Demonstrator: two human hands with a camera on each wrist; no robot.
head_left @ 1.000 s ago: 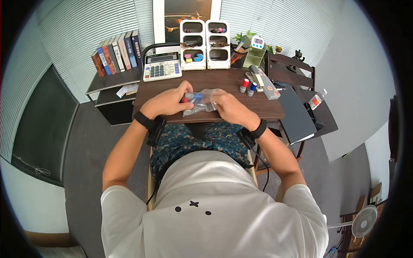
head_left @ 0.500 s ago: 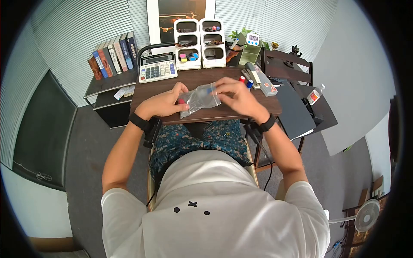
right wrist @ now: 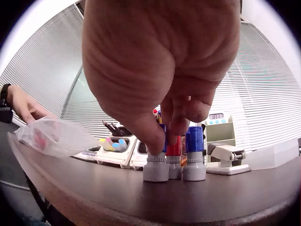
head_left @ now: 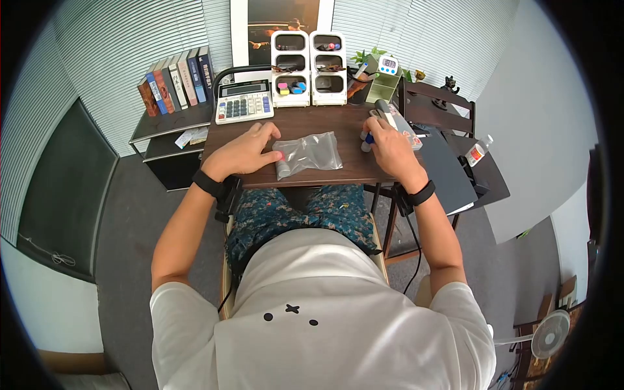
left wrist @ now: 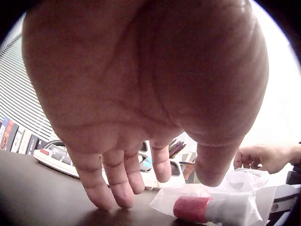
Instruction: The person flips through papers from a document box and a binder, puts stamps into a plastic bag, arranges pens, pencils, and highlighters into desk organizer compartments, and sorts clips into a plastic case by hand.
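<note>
A clear plastic bag point(head_left: 315, 153) lies on the desk, and inside its left end is a cylinder with a red part point(left wrist: 192, 209) and a grey part. My left hand point(head_left: 240, 153) rests beside it, fingers extended, fingertips at the desk and thumb at the bag's edge. To the right, my right hand point(head_left: 393, 149) pinches the blue top of an upright grey-based cylinder point(right wrist: 156, 170) standing on the desk. Close by it stand a red-topped cylinder point(right wrist: 174, 167) and another blue-topped one point(right wrist: 194, 155); fingers partly hide the red one.
Behind the hands stand a calculator point(head_left: 244, 107), white organizers point(head_left: 290, 101), a pen cup point(head_left: 357, 92) and a green holder with a clock point(head_left: 389, 65). A stapler point(right wrist: 228, 157) is right of the cylinders. The desk's front edge point(head_left: 325, 182) is near the bag.
My right hand has left the bag and moved right to the upright cylinders, where one more blue-topped cylinder now stands. The bag has been lowered flat onto the desk; my left hand has loosened.
</note>
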